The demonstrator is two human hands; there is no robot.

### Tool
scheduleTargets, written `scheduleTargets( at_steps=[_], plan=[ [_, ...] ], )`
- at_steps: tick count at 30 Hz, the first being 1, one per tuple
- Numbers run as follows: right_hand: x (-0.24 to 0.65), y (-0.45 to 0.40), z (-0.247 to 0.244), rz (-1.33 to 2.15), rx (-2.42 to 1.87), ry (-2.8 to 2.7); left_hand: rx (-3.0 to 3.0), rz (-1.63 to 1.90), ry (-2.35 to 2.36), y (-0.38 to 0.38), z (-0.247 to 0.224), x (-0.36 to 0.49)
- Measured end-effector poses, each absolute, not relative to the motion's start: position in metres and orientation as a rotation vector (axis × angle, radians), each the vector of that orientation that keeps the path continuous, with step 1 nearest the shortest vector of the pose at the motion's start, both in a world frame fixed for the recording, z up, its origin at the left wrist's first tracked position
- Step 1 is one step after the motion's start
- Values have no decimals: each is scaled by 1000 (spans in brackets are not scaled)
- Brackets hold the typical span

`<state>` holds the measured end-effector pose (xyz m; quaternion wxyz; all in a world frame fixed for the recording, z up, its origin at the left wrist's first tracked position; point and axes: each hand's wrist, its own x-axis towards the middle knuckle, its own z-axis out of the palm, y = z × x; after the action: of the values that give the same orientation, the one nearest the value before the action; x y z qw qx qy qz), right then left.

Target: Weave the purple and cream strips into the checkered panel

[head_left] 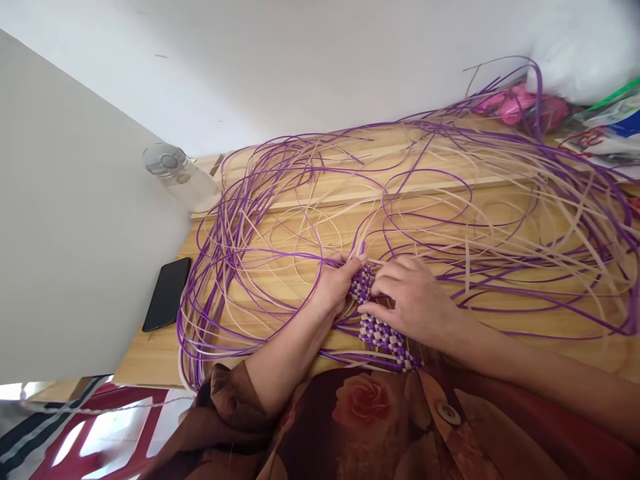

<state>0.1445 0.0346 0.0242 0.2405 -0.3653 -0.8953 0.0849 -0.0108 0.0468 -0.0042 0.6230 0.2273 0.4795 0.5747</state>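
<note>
Purple and cream weave: a narrow checkered woven strip (383, 332) lies at the near middle of the wooden table (500, 200), its near end at the person's lap and its far end under the hands.
Left hand: the left hand (336, 285) curls around the far left edge of the strip, fingers bent and pressed onto the weave, thumb up by the loose strands.
Right hand: the right hand (413, 299) rests over the strip from the right, fingers drawn together and pinching at the working edge; which single strand it grips, I cannot tell.
Loose strands: long purple strands (260, 253) and cream strands (500, 173) loop widely over the table, all running in to the far end of the strip.
Step in hand: judged from the grip, one strand is being tucked into the row at the far end while the other hand steadies the weave.
Next move calls for: keeping the row tight and picking the right strand out of the tangle.
Around: a black phone (167, 294) lies at the left edge, a clear bottle (180, 175) far left, pink bundles (520, 107) far right.
</note>
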Motion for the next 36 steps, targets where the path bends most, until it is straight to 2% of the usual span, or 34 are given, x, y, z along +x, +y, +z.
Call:
scheduleTargets(
  at_steps=[5, 11, 13, 16, 17, 18, 19, 22, 24, 27, 32, 36],
  plan=[
    [149, 36, 39, 573, -1148, -2431, 552, 1371, 1141, 48, -10, -9],
    [156, 33, 52, 271, -1318, -2666, 642, 1391, 1223, 47, -11, -10],
    [150, 26, 55, 531, -1333, -2747, 666, 1394, 1244, 46, -10, -9],
    [141, 28, 64, 1345, -1213, -2519, 696, 1375, 1287, 46, -9, -8],
    [140, 33, 67, 1496, -1205, -2402, 699, 1370, 1295, 46, -8, -8],
    [141, 39, 71, 1487, -1239, -2328, 699, 1370, 1298, 46, -7, -7],
    [143, 47, 74, 1323, -1279, -2313, 697, 1374, 1295, 46, -6, -7],
    [152, 68, 78, 549, -1157, -2459, 674, 1392, 1254, 46, -2, -7],
    [156, 78, 76, 306, -933, -2625, 662, 1379, 1222, 45, 0, -8],
    [158, 90, 69, 276, -773, -2773, 624, 1338, 1150, 45, 2, -10],
    [146, 105, 59, 301, -1014, -2778, 570, 1313, 1082, 47, -1, -13],
    [137, 108, 58, 323, -1049, -2803, 582, 1311, 1078, 46, -3, -15]
  ],
)
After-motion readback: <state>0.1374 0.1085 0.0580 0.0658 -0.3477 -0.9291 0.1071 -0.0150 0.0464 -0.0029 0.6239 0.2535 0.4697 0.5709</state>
